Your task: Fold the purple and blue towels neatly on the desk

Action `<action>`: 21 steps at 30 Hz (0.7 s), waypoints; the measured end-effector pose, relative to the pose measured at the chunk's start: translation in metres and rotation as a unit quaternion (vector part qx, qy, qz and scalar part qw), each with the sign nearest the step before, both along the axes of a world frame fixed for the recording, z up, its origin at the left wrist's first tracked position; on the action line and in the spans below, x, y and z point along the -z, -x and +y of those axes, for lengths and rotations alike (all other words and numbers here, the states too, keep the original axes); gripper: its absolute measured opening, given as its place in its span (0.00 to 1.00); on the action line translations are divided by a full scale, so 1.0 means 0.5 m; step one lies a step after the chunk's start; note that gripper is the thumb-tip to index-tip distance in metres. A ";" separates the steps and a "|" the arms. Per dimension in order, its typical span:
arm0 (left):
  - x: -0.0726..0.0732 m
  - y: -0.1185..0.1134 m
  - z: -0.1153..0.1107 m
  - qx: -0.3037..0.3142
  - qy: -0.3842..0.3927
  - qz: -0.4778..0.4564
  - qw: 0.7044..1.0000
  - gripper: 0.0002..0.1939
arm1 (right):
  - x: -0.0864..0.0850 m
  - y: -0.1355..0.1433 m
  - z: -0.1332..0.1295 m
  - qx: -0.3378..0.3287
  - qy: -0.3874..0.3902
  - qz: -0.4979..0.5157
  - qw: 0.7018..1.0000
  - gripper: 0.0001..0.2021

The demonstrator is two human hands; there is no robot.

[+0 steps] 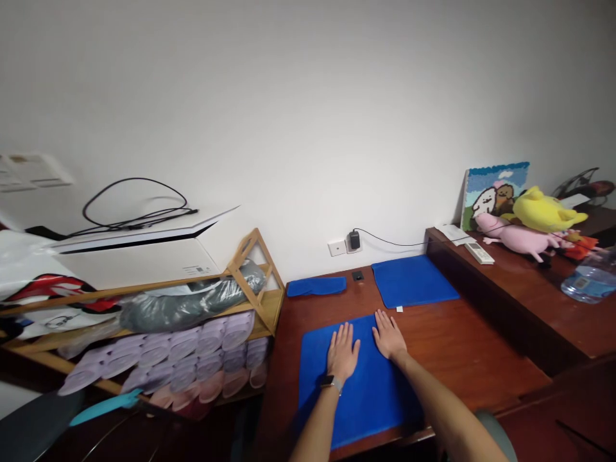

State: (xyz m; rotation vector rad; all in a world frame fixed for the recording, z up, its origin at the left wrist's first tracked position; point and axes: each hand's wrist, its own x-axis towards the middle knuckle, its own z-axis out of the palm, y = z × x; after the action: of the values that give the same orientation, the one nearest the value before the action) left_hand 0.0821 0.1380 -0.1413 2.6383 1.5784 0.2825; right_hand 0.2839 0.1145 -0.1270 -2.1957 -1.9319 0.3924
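Note:
A blue cloth (368, 398) lies spread on the brown wooden desk (474, 359), close to its front edge. My left hand (343, 355) rests flat on the cloth's upper middle, fingers stretched away from me, with a watch on the wrist. Near the cloth's upper right corner, my right hand (389, 336) presses down flat with its fingers extended. Behind it lies a second blue cloth (414, 281), flat with a small white tag at its front edge. A narrow folded blue cloth (316, 287) sits at the desk's back left.
A wooden rack (269, 308) with lilac slippers (199, 340) and a white box (144, 260) stands to the left. On the raised right side are plush toys (517, 239), a remote control (480, 253) and a plastic bottle (590, 282). A black charger (355, 240) is plugged into the wall.

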 end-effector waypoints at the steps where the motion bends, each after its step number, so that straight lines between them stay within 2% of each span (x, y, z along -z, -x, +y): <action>1: 0.001 0.029 0.008 -0.023 -0.002 0.005 1.000 0.33 | 0.000 0.000 0.000 0.000 0.001 0.000 1.000 0.35; 6: 0.004 0.189 0.044 -0.121 -0.003 0.041 0.992 0.34 | -0.003 0.000 -0.002 0.000 0.006 -0.001 1.000 0.35; 8: 0.003 0.227 0.051 -0.133 -0.002 0.051 0.990 0.34 | -0.003 0.001 -0.003 0.001 0.006 -0.001 1.000 0.35; 10: 0.000 0.233 0.053 -0.131 -0.010 0.052 0.990 0.34 | -0.001 0.001 -0.004 0.001 0.004 -0.002 1.000 0.35; 13: -0.005 0.178 0.040 -0.095 -0.040 0.030 0.994 0.32 | 0.007 0.001 -0.002 0.002 -0.001 -0.003 1.000 0.35; 18: -0.001 0.004 -0.007 0.046 -0.023 -0.007 0.999 0.32 | 0.019 -0.001 0.002 0.000 -0.015 -0.007 1.000 0.34; 21: 0.007 -0.045 -0.020 0.065 0.000 -0.018 0.998 0.32 | 0.019 -0.002 0.002 -0.001 -0.015 -0.011 1.000 0.34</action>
State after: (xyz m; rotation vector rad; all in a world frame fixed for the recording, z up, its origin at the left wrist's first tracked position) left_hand 0.1048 0.1282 -0.1448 2.7051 1.3879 0.3226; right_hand 0.2849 0.1158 -0.1364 -2.1883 -1.9375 0.3392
